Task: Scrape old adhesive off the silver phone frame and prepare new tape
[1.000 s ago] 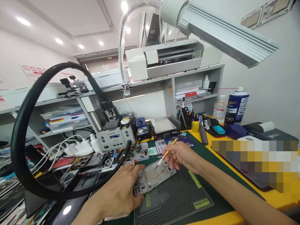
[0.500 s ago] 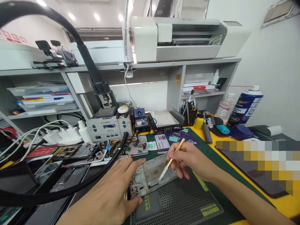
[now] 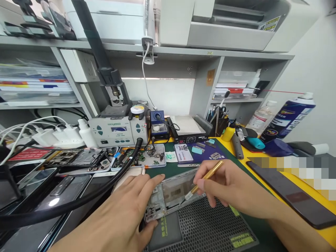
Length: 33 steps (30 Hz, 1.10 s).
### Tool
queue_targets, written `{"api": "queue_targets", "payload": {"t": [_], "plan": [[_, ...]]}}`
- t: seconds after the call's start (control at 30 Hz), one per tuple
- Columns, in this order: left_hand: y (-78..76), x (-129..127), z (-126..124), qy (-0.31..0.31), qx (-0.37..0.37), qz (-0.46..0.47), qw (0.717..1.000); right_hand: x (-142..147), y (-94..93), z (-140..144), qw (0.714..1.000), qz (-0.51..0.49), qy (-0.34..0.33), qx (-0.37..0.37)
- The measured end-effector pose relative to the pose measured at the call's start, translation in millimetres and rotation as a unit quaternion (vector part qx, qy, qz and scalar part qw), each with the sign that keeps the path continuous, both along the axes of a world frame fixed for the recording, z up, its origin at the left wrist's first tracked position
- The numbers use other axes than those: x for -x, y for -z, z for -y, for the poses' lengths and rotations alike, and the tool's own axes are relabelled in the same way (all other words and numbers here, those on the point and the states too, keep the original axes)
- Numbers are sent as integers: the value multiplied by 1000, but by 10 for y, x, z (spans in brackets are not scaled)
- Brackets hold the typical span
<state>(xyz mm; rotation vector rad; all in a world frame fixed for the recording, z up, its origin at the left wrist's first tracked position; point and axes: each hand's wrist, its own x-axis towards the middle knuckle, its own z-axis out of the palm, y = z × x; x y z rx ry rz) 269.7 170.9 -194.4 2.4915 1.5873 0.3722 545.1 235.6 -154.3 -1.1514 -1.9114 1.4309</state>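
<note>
A stripped phone frame (image 3: 172, 196) lies on a black perforated mat (image 3: 207, 227) in front of me. My left hand (image 3: 123, 213) presses flat on the frame's left end, thumb at its near edge. My right hand (image 3: 231, 187) grips a gold-handled tool (image 3: 207, 176) like a pen. Its pale tip touches the frame's right part near the far edge.
A hot-air station (image 3: 117, 127) with a thick black hose (image 3: 78, 203) stands at the back left, beside a tray of small parts (image 3: 147, 157). Opened phones (image 3: 76, 157) lie at the left. A spray can (image 3: 286, 117), bottles and a pen holder (image 3: 219, 124) stand at the right.
The view has tilted down and moved closer to the bench. My right hand has shifted the tool tip slightly right along the frame. My left hand stays on the frame.
</note>
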Motion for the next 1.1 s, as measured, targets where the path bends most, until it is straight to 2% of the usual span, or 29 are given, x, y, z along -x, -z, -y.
{"api": "queue_targets", "payload": {"t": [0.2, 0.37, 0.7, 0.93, 1.1], "plan": [[15, -29, -5, 7, -23, -23, 999, 7, 7, 49, 999, 39, -21, -26], [15, -61, -18, 13, -60, -43, 997, 12, 16, 56, 996, 73, -19, -44], [48, -41, 18, 22, -88, -61, 994, 33, 41, 46, 993, 94, -9, -65], [-18, -75, 6, 21, -55, -84, 995, 11, 55, 69, 994, 87, -2, -66], [-10, -66, 20, 15, -44, -61, 997, 2, 48, 69, 994, 82, 6, -68]]}}
